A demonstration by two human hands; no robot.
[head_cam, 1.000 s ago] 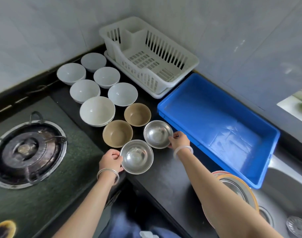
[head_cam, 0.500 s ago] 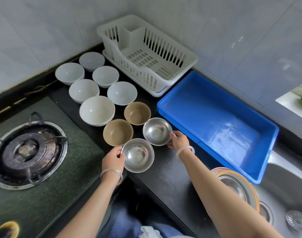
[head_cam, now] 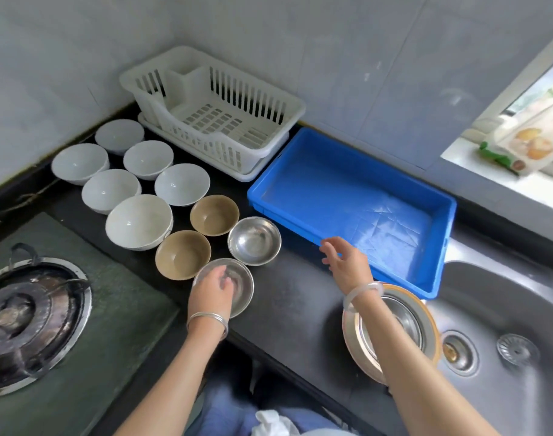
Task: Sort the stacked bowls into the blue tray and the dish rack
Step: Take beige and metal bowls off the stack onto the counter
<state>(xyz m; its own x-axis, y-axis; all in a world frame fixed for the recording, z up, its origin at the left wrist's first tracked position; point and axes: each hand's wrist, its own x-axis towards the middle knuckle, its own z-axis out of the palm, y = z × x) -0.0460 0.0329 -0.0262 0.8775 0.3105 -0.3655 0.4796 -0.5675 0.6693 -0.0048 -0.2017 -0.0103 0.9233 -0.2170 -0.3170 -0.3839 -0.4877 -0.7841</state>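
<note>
Two steel bowls sit on the black counter. My left hand (head_cam: 210,291) lies over the near steel bowl (head_cam: 243,287), fingers curled over its rim. The far steel bowl (head_cam: 254,240) stands free just behind it. My right hand (head_cam: 347,262) hovers open and holds nothing, by the front edge of the empty blue tray (head_cam: 347,196). Two tan bowls (head_cam: 214,214) (head_cam: 183,254) and several white bowls (head_cam: 139,221) stand in rows to the left. The white dish rack (head_cam: 212,114) is empty in the back corner.
A stack of steel and orange-rimmed dishes (head_cam: 404,322) sits at the sink's edge under my right forearm. The steel sink (head_cam: 504,341) is at the right, a gas burner (head_cam: 26,322) at the left. Tiled walls close in the back.
My right hand has let go of the far steel bowl and moved right toward the blue tray, opening. My left hand has slid from the near bowl's side onto its rim. The view shifted right.
</note>
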